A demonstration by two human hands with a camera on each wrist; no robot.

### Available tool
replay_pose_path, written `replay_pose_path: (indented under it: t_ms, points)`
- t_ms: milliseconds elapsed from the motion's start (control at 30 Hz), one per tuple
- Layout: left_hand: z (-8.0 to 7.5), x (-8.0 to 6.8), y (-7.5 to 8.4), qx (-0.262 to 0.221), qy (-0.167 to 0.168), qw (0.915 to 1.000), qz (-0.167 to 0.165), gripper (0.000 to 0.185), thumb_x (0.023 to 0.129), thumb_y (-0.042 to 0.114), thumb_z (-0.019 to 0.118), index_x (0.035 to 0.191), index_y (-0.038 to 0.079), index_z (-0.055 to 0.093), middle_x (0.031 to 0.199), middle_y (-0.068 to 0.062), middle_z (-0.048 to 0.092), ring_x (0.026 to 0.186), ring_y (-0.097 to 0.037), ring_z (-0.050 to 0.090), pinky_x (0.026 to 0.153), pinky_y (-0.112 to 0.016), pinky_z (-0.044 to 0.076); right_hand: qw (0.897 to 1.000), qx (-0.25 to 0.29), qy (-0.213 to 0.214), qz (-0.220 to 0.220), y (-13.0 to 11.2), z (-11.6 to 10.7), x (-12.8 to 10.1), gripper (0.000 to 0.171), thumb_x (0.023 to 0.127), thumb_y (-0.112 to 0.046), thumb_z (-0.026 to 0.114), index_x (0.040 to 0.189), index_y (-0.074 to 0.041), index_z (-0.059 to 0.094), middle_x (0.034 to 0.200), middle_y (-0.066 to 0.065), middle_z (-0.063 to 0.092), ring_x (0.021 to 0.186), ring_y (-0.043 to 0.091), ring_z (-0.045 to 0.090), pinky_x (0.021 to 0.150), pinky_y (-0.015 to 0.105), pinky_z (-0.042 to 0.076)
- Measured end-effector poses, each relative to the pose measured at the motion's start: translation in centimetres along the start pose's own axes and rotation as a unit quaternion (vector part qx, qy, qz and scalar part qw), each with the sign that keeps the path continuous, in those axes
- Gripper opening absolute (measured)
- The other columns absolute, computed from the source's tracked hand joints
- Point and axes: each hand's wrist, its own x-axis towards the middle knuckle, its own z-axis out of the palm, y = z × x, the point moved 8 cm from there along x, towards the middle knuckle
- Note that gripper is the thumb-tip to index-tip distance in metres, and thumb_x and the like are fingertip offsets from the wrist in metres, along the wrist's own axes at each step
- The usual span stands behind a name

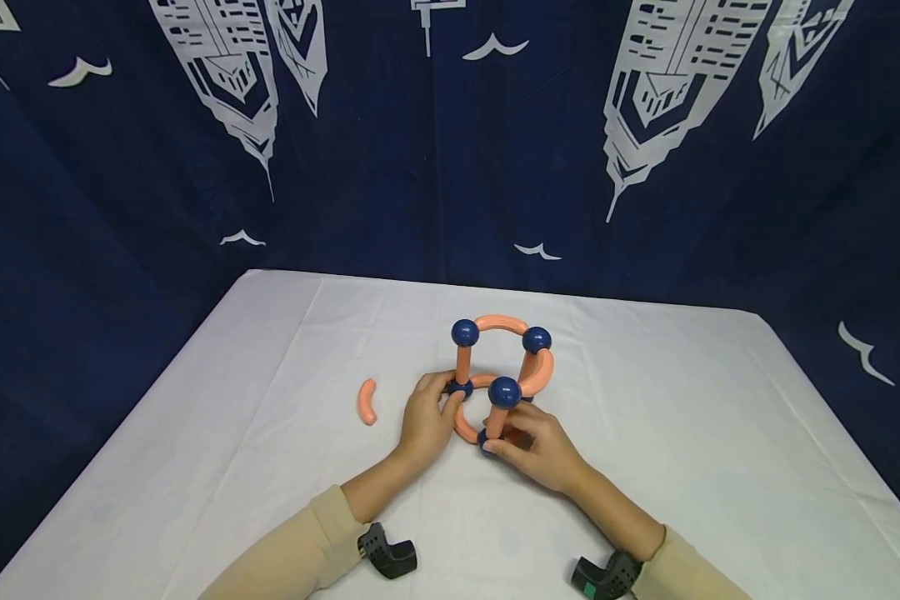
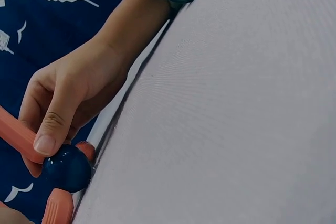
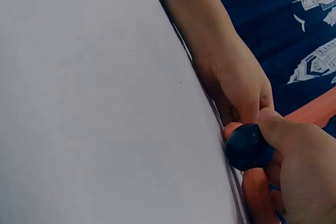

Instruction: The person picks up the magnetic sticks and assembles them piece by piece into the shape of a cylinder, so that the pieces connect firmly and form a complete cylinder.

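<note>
White-clothed worktop (image 1: 270, 467) carries an orange-and-navy rod-and-ball frame (image 1: 498, 375) at centre. Left hand (image 1: 425, 421) pinches its near-left base ball (image 1: 461, 388); right hand (image 1: 536, 450) grips the nearest base ball (image 1: 487, 442). Loose curved orange rod (image 1: 367, 402) lies left.

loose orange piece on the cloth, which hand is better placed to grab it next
Left, probably. The loose piece lies just beside the left hand, which holds a lower ball of the frame. The right hand pinches the front ball and would have to cross the frame.
</note>
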Motion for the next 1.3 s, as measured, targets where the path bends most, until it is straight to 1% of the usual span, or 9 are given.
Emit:
replay_pose_path:
  t_ms: [167,367,433,533,633,700,833,1100,1300]
  points:
    - [0.16,0.00,-0.25,-0.004,-0.005,0.9999,-0.014,0.025,0.091,0.009,0.067,0.114,0.000,0.062,0.106,-0.011,0.062,0.096,-0.023,0.062,0.084,-0.036,0.050,1.000,0.004,0.002,0.000,-0.17,0.24,0.02,0.029,0.066,0.008,0.083,0.086,-0.006,0.068,0.090,0.007,0.063,0.074,0.024,0.060,0.061,0.033,0.050]
    - [0.32,-0.01,-0.24,-0.005,-0.007,0.9999,-0.009,0.024,0.091,0.010,0.068,0.113,0.002,0.064,0.107,-0.010,0.065,0.096,-0.023,0.063,0.084,-0.037,0.051,1.000,0.012,-0.011,0.005,-0.34,0.32,-0.01,0.030,0.070,0.000,0.084,0.090,-0.015,0.068,0.095,0.000,0.064,0.076,0.017,0.061,0.064,0.028,0.050]
    - [0.38,0.00,-0.16,-0.002,-0.009,0.9999,-0.004,0.024,0.091,0.011,0.068,0.114,0.003,0.065,0.108,-0.009,0.065,0.097,-0.022,0.063,0.085,-0.038,0.051,1.000,0.013,-0.011,-0.003,-0.39,0.31,-0.06,0.030,0.070,-0.003,0.085,0.091,-0.016,0.068,0.097,0.000,0.064,0.079,0.015,0.060,0.067,0.027,0.050]
    - [0.40,-0.02,0.00,0.005,-0.012,0.9999,0.005,0.024,0.092,0.011,0.067,0.114,0.002,0.065,0.108,-0.010,0.066,0.098,-0.023,0.063,0.086,-0.039,0.051,1.000,0.018,-0.013,-0.010,-0.42,0.42,-0.09,0.033,0.068,-0.004,0.087,0.092,-0.016,0.069,0.098,0.000,0.065,0.087,0.014,0.060,0.077,0.024,0.049]
    - [0.39,-0.06,0.09,0.009,-0.016,0.9998,0.009,0.024,0.092,0.011,0.066,0.115,0.002,0.065,0.109,-0.010,0.067,0.100,-0.024,0.064,0.088,-0.041,0.049,1.000,0.021,-0.013,-0.006,-0.43,0.57,-0.07,0.035,0.064,-0.002,0.089,0.091,-0.012,0.069,0.096,0.002,0.066,0.092,0.015,0.060,0.087,0.020,0.045]
    - [0.40,-0.09,0.07,0.010,-0.018,0.9997,0.010,0.025,0.092,0.012,0.066,0.115,0.002,0.065,0.109,-0.010,0.067,0.102,-0.025,0.063,0.090,-0.042,0.048,1.000,0.020,-0.011,-0.007,-0.46,0.66,-0.09,0.036,0.061,0.000,0.089,0.089,-0.009,0.069,0.094,0.005,0.066,0.093,0.017,0.060,0.090,0.018,0.043]
    - [0.44,-0.11,0.01,0.015,-0.019,0.9997,0.008,0.025,0.093,0.012,0.066,0.116,0.002,0.065,0.110,-0.010,0.067,0.105,-0.026,0.063,0.092,-0.042,0.047,1.000,0.013,-0.011,-0.010,-0.52,0.72,-0.13,0.038,0.059,0.000,0.091,0.089,-0.008,0.069,0.094,0.006,0.067,0.093,0.019,0.061,0.091,0.017,0.043]
    - [0.41,-0.19,0.18,0.023,-0.021,0.9995,0.007,0.026,0.093,0.013,0.064,0.117,0.002,0.065,0.114,-0.011,0.067,0.110,-0.027,0.062,0.094,-0.042,0.046,0.999,-0.001,-0.025,-0.021,-0.43,0.86,-0.31,0.039,0.067,-0.008,0.089,0.098,-0.018,0.068,0.103,-0.001,0.067,0.100,0.016,0.061,0.093,0.020,0.045]
    - [0.47,-0.17,0.01,0.014,-0.022,0.9996,0.005,0.027,0.095,0.011,0.058,0.120,0.003,0.065,0.116,-0.010,0.066,0.109,-0.026,0.061,0.095,-0.041,0.046,0.999,-0.003,-0.021,-0.026,-0.85,0.76,-0.08,0.038,0.065,-0.007,0.089,0.096,-0.016,0.069,0.101,0.000,0.067,0.098,0.018,0.062,0.092,0.020,0.044]
